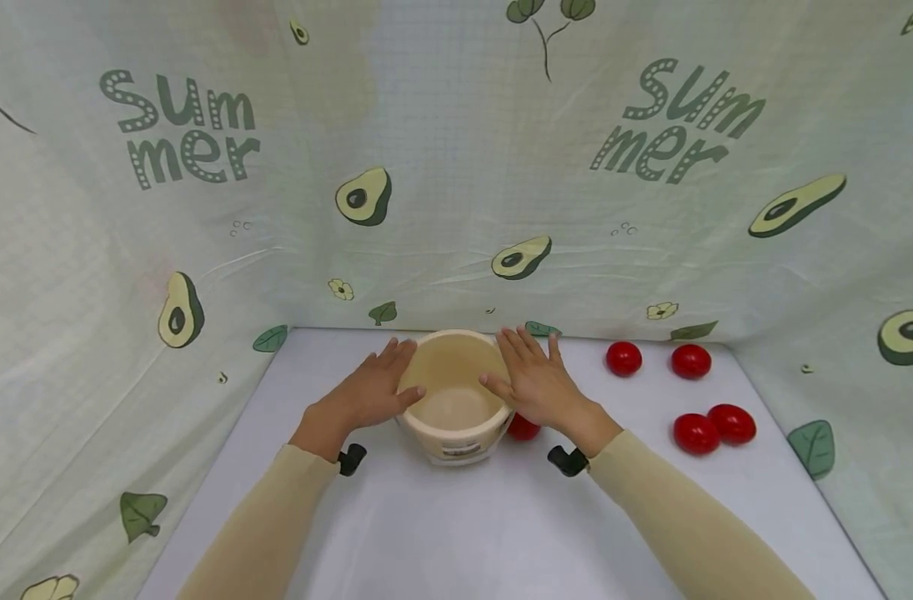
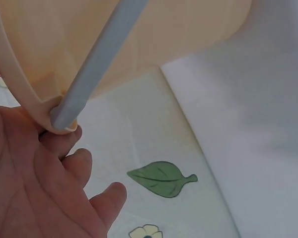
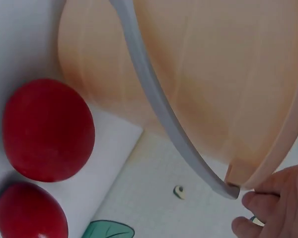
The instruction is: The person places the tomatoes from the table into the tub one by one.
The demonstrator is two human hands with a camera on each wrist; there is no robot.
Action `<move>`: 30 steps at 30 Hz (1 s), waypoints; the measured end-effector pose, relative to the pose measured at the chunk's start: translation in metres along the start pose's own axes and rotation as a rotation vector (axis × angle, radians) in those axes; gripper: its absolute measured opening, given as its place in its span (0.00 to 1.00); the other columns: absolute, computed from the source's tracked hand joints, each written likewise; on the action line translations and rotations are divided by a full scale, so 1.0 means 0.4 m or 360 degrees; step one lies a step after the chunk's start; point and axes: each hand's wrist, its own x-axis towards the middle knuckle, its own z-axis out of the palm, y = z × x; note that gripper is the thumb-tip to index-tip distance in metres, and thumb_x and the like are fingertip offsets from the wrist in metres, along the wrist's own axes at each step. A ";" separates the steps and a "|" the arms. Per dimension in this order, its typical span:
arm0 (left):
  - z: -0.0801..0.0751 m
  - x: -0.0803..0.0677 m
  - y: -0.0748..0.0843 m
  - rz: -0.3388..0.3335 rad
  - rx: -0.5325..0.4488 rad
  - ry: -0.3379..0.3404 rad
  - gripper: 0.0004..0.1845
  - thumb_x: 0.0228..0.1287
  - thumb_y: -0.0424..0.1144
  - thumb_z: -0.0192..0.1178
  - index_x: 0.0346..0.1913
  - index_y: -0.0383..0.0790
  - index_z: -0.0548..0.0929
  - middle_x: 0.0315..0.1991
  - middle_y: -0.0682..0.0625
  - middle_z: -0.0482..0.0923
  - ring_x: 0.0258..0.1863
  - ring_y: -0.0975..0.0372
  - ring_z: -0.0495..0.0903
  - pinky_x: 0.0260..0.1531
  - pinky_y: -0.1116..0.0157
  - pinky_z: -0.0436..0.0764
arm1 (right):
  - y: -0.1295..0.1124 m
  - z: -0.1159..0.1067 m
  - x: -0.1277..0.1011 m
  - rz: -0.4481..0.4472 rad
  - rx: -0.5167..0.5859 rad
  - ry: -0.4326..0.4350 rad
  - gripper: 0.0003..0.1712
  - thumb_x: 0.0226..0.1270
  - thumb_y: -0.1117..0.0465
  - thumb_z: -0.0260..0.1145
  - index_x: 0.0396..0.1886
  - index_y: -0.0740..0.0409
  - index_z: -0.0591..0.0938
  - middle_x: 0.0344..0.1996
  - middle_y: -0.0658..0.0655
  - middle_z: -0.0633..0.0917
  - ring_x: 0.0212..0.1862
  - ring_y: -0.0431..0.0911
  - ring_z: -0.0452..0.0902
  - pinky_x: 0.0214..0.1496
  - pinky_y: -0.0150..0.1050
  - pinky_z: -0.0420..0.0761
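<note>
A cream plastic bucket point(image 1: 459, 421) with a grey handle point(image 2: 102, 64) stands upright on the white table, its mouth facing up. My left hand point(image 1: 373, 383) holds the rim from the left, thumb over the inside and fingers along the outside. From the other side my right hand point(image 1: 542, 383) holds the rim the same way, its fingers spread. In the left wrist view the fingers lie close to the handle's hinge. Against the bucket's right side, partly hidden by my right hand, is a red tomato-like ball point(image 1: 524, 428).
Several more red balls lie on the right of the table: one point(image 1: 624, 358) and another point(image 1: 691, 362) at the back, and a touching pair point(image 1: 696, 433) nearer. A printed cloth point(image 1: 441, 108) hangs behind and along both sides. White tabletop point(image 1: 456, 533) lies in front.
</note>
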 end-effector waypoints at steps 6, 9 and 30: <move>0.017 -0.049 0.032 0.0072 0.0035 0.0019 0.45 0.79 0.58 0.53 0.85 0.36 0.50 0.86 0.41 0.48 0.87 0.48 0.42 0.83 0.42 0.48 | -0.026 0.009 -0.053 -0.0055 0.0005 -0.0014 0.45 0.81 0.36 0.55 0.81 0.66 0.64 0.80 0.66 0.67 0.84 0.60 0.55 0.80 0.77 0.47; 0.035 -0.070 0.045 0.0071 0.0073 0.0074 0.45 0.80 0.59 0.51 0.85 0.35 0.51 0.86 0.40 0.49 0.87 0.47 0.43 0.83 0.40 0.47 | -0.038 0.015 -0.083 -0.0059 0.0020 0.0025 0.44 0.82 0.38 0.56 0.80 0.67 0.66 0.78 0.67 0.69 0.83 0.60 0.57 0.79 0.77 0.49; 0.086 -0.173 0.091 -0.0122 0.0101 0.0279 0.44 0.83 0.61 0.44 0.84 0.31 0.51 0.85 0.37 0.48 0.86 0.45 0.42 0.80 0.32 0.42 | -0.040 0.020 -0.173 -0.0013 0.0079 0.0201 0.40 0.78 0.43 0.63 0.76 0.68 0.71 0.73 0.67 0.75 0.79 0.63 0.64 0.78 0.75 0.56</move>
